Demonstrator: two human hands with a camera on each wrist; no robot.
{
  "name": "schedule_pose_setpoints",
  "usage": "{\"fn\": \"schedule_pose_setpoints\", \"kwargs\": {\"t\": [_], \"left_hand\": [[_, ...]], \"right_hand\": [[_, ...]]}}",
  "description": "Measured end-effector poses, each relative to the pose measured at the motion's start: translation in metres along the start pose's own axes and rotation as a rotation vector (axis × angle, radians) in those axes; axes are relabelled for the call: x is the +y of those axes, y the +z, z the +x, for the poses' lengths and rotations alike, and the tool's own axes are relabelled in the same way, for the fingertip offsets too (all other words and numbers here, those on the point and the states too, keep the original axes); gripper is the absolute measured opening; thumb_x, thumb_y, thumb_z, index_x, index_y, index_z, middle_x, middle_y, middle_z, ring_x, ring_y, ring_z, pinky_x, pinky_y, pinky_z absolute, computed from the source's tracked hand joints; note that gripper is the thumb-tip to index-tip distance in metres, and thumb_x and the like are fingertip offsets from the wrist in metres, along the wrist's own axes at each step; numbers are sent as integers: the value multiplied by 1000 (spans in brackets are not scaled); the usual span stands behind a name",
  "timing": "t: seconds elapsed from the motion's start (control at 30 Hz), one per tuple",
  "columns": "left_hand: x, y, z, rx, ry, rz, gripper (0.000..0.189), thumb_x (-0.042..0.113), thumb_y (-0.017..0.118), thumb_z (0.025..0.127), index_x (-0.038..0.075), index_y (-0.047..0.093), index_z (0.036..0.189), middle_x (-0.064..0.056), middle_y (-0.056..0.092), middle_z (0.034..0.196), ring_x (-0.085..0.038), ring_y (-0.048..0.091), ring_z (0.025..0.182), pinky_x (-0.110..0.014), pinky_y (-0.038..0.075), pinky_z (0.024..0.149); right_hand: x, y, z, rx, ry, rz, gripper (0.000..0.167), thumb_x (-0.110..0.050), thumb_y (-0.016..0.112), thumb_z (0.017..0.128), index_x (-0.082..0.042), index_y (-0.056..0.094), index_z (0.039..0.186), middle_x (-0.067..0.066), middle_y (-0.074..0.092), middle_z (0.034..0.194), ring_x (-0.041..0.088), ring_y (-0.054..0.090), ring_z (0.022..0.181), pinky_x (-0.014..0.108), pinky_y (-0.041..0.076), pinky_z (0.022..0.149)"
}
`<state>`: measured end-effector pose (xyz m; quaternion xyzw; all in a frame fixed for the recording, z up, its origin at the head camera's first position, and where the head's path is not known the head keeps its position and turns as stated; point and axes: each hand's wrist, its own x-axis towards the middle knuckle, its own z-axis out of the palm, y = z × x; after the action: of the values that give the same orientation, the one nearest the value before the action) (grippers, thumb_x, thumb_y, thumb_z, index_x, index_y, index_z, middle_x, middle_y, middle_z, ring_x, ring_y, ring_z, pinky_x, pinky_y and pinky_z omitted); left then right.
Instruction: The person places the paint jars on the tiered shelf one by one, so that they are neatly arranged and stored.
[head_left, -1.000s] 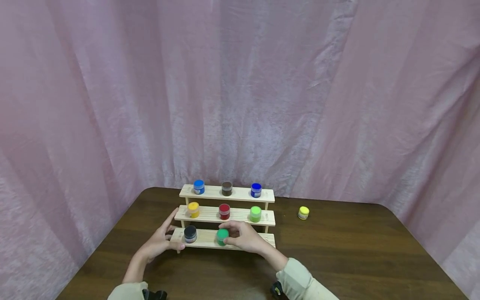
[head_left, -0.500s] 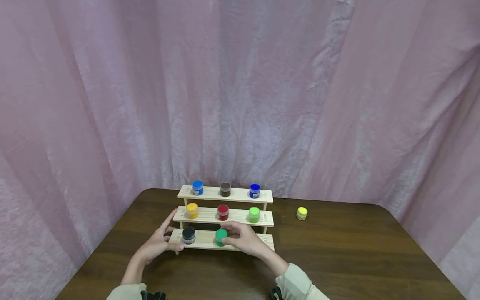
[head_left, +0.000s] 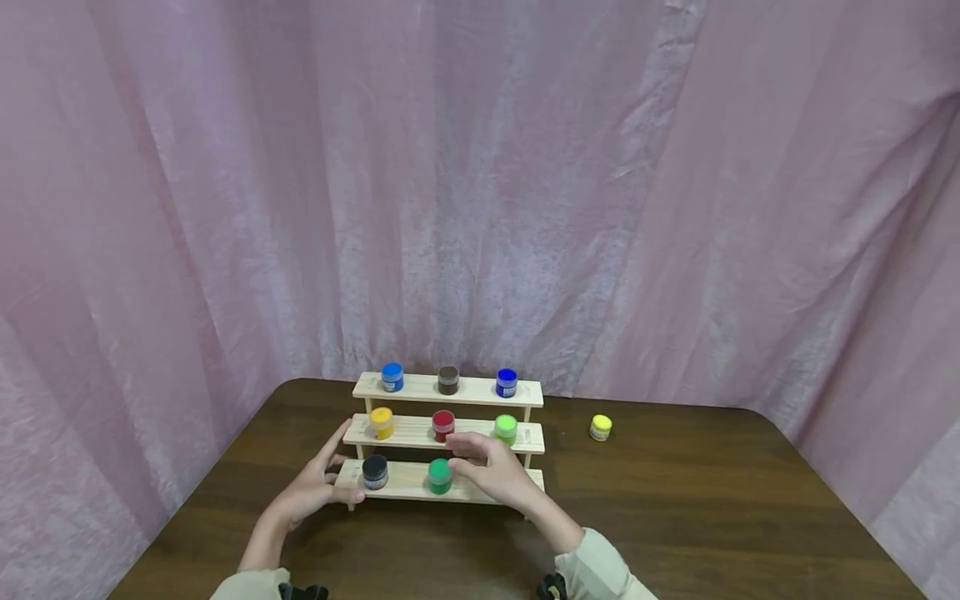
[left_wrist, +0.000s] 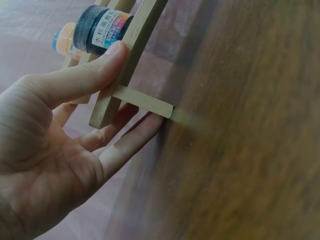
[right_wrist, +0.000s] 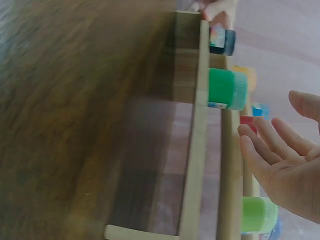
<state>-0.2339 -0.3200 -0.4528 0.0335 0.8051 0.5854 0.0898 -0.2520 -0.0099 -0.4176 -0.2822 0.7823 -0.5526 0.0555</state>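
Note:
A three-tier wooden display rack (head_left: 408, 493) holds several small paint jars. My left hand (head_left: 311, 490) grips its left end. In the left wrist view, the thumb (left_wrist: 112, 62) lies on the lowest shelf beside a black paint jar (left_wrist: 95, 30), and the fingers reach underneath by the leg. On that same shelf stands a green paint jar (head_left: 439, 476), upright at the middle. Just right of it and above the shelf is my right hand (head_left: 491, 471), fingers extended. The right wrist view has a gap between those fingers and the green jar (right_wrist: 225, 89).
Yellow-orange (head_left: 382, 423), red (head_left: 443, 426) and light green (head_left: 506, 428) jars stand on the middle tier. Above are blue (head_left: 392, 377), brown (head_left: 448, 380) and dark blue (head_left: 506, 383) jars. One yellow jar (head_left: 601, 427) sits on the brown table (head_left: 697, 500), with a pink curtain (head_left: 480, 183) behind.
The right hand has let go of the green jar, its fingers spreading and drawing up to the right. The jar stays on the lowest shelf. The left hand keeps its grip on the rack.

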Motion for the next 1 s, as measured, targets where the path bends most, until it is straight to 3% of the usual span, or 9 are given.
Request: {"fn": "schedule_pose_setpoints", "kwargs": {"t": [0.2, 0.47, 0.57, 0.77, 0.87, 1.0], "left_hand": [[-3, 0, -2, 7, -8, 6, 122, 1, 81, 72, 31, -1, 158, -34, 39, 135, -32, 61, 100, -40, 52, 80], [-3, -2, -1, 4, 5, 7, 122, 2, 81, 73, 32, -2, 158, -34, 37, 136, -33, 61, 101, -40, 52, 81], [-3, -2, -2, 11, 3, 6, 122, 1, 81, 73, 32, -1, 158, -34, 38, 135, -32, 61, 99, -39, 52, 79], [-3, 3, 1, -13, 12, -11, 121, 2, 81, 73, 31, -1, 158, -34, 38, 134, -31, 61, 97, -39, 53, 78], [-2, 3, 1, -8, 11, -15, 121, 2, 81, 73, 31, 0, 158, -33, 39, 133, -30, 62, 95, -38, 54, 77], [-2, 1, 1, 2, 13, -8, 121, 1, 80, 73, 31, -1, 158, -33, 40, 132, -30, 61, 95, -39, 54, 77]], "right_hand": [[-10, -8, -3, 32, -25, 43, 38, -19, 61, 96, 3, 60, 127, 21, 64, 126, 34, 63, 117, 23, 50, 95], [-22, -30, -4, 155, -17, 121, 34, -14, 60, 96, 2, 60, 126, 22, 63, 126, 37, 57, 122, 25, 50, 96], [-25, -40, -4, 211, -14, 142, 33, -13, 61, 96, 3, 61, 125, 23, 63, 126, 30, 59, 119, 21, 48, 95], [-26, -65, -7, 368, -11, 195, 33, -10, 61, 95, 6, 60, 125, 25, 62, 125, 4, 62, 102, 16, 48, 89], [-26, -77, -6, 431, -1, 228, 35, -9, 60, 95, 7, 58, 126, 23, 63, 125, 2, 62, 102, 15, 48, 89], [-25, -93, -5, 523, 0, 287, 37, -9, 61, 95, 8, 56, 127, 6, 70, 115, 4, 63, 103, 17, 49, 91]]}}
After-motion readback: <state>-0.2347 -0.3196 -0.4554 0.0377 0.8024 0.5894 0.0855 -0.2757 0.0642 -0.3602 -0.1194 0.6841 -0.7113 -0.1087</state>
